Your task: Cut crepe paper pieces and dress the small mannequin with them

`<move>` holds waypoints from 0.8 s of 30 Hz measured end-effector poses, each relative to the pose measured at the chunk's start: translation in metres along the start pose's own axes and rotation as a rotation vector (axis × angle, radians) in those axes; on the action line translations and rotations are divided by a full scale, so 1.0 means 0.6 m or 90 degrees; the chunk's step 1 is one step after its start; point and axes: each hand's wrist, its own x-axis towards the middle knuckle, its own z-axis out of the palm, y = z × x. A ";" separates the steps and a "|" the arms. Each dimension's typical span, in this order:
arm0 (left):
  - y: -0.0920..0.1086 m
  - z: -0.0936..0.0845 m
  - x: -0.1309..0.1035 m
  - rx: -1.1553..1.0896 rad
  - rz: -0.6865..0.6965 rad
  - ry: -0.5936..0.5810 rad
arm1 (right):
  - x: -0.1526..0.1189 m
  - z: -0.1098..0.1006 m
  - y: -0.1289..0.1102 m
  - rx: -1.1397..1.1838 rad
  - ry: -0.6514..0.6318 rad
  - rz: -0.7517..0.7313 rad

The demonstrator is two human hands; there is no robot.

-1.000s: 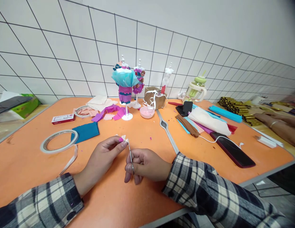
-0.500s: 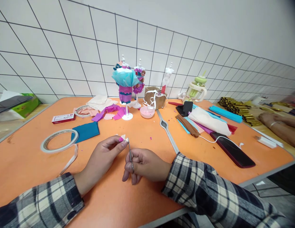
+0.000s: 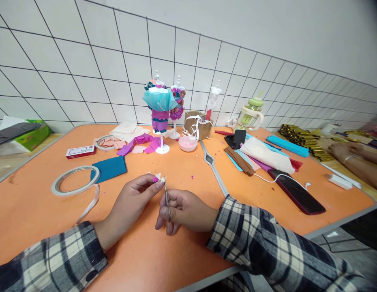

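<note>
Gripping slim metal scissors (image 3: 166,198) in right hand (image 3: 190,209), fingers curled narrow round the handle, tips pointing away from body; likely so for fine control. Too small to tell if blades open or shut. Pinching small white-and-magenta paper scrap (image 3: 158,176) tight between thumb and fingers of left hand (image 3: 127,207), raised over the orange table (image 3: 130,259), right at scissor tips; probably to hold edge steady and in sight. Lying left of left hand: tape roll (image 3: 54,187), flat, loose end trailing towards sleeve, perhaps for quick reach. Tucked partly under the roll: teal paper (image 3: 111,169). Off right: dark phone (image 3: 300,194), face up, apart from hands, likely out of the way. Bundled beyond it: white paper roll (image 3: 267,154) and brown paper strips (image 3: 241,161), perhaps grouped as stock. Farther, mid-table: pink bowl (image 3: 187,145), just in front of brown box (image 3: 191,121) with white ribbons. Standing upright near wall: turquoise-and-purple dress form (image 3: 160,121), flowered dress form (image 3: 177,109), white dress form (image 3: 215,97); likely set back to spare work space.
</note>
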 end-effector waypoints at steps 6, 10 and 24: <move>-0.001 -0.001 0.000 -0.004 0.002 -0.005 | 0.000 -0.001 0.003 0.002 0.000 -0.007; -0.001 0.000 0.000 -0.001 -0.007 0.009 | -0.002 0.000 0.000 -0.002 0.003 0.000; -0.003 -0.001 0.002 -0.026 0.000 -0.008 | -0.002 0.001 -0.003 -0.003 0.001 -0.001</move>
